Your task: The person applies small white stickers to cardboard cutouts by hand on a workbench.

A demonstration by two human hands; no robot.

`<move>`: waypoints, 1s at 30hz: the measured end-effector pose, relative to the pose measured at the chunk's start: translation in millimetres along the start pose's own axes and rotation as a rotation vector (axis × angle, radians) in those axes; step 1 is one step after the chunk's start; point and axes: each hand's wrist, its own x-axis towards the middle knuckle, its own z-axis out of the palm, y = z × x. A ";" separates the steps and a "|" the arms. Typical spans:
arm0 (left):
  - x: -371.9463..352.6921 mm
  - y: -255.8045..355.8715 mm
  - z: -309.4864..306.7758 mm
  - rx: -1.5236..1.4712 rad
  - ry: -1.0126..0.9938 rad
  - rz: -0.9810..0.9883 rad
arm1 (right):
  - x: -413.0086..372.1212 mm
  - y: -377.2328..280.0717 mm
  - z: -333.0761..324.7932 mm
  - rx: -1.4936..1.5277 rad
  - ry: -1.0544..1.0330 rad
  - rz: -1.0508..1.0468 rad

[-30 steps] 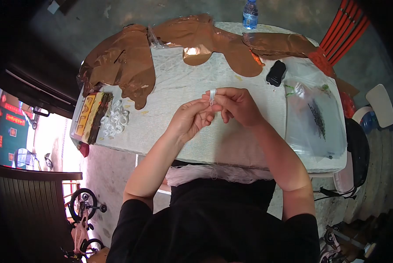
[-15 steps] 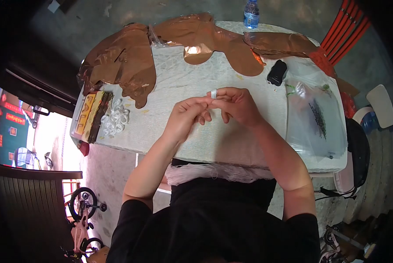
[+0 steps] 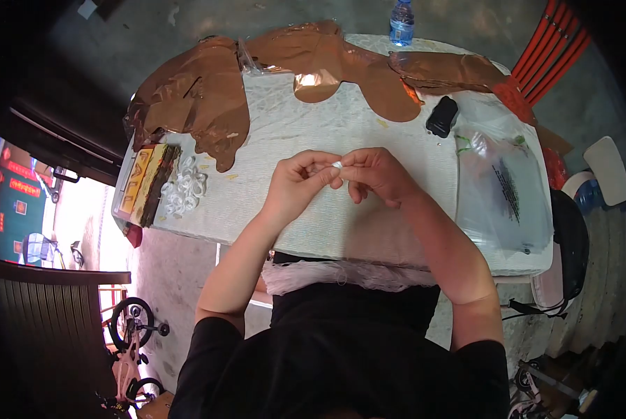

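Both hands meet above the middle of the white-covered table [image 3: 299, 223]. A small white piece [image 3: 337, 165], perhaps a coil of thread or ribbon, shows between the fingertips. My left hand [image 3: 302, 183] pinches it from the left, thumb against fingers. From the right, my right hand [image 3: 376, 174] pinches the same piece, its lower fingers curled. Much of the piece is hidden by the fingers. A pile of small white rings [image 3: 184, 188] lies on the left part of the table. Pale pink threads [image 3: 341, 275] lie across the lap.
Brown foil sheets [image 3: 313, 52] line the far edge. A yellow box-like stack [image 3: 145, 183] sits at the left. To the right are a black object [image 3: 441, 116] and clear plastic bags [image 3: 501, 188]. A water bottle [image 3: 401, 24] stands at the back.
The white piece, earlier upright around a right fingertip, now sits low between both hands' fingertips. My left hand has risen slightly and my right fingers have closed in on the piece.
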 end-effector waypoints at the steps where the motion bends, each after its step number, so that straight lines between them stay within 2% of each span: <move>1: 0.0 -0.3 0.7 -0.019 0.042 -0.023 | 0.1 0.7 0.6 0.000 -0.003 0.001; 7: -1.0 -11.2 3.9 0.030 0.148 0.000 | 1.6 -0.7 -0.4 0.162 0.109 0.023; 13: -4.0 -11.5 7.4 0.116 0.205 0.037 | 2.7 2.8 12.4 0.098 0.258 -0.111; 15: -6.6 -11.2 5.4 0.130 0.240 0.019 | 3.2 4.4 12.3 -0.055 0.364 -0.191; 18: -16.5 -1.0 1.1 0.127 0.230 -0.047 | -1.1 -6.2 17.5 -0.070 0.331 -0.204; 22: -35.7 5.0 -43.2 0.298 0.432 -0.010 | -1.7 -3.9 17.8 -0.092 0.306 -0.189; 23: -40.6 9.2 -59.0 0.402 0.510 0.031 | -1.5 -2.7 17.1 -0.101 0.306 -0.207; 24: -45.0 11.6 -79.8 0.385 0.580 0.089 | -1.9 -2.6 16.4 -0.100 0.302 -0.208; 25: -51.1 5.2 -110.5 0.520 0.607 0.131 | -1.9 -2.8 16.5 -0.109 0.292 -0.196; 30: -78.6 26.6 -206.8 0.942 0.848 0.031 | -1.5 -2.1 20.1 -0.157 0.265 -0.178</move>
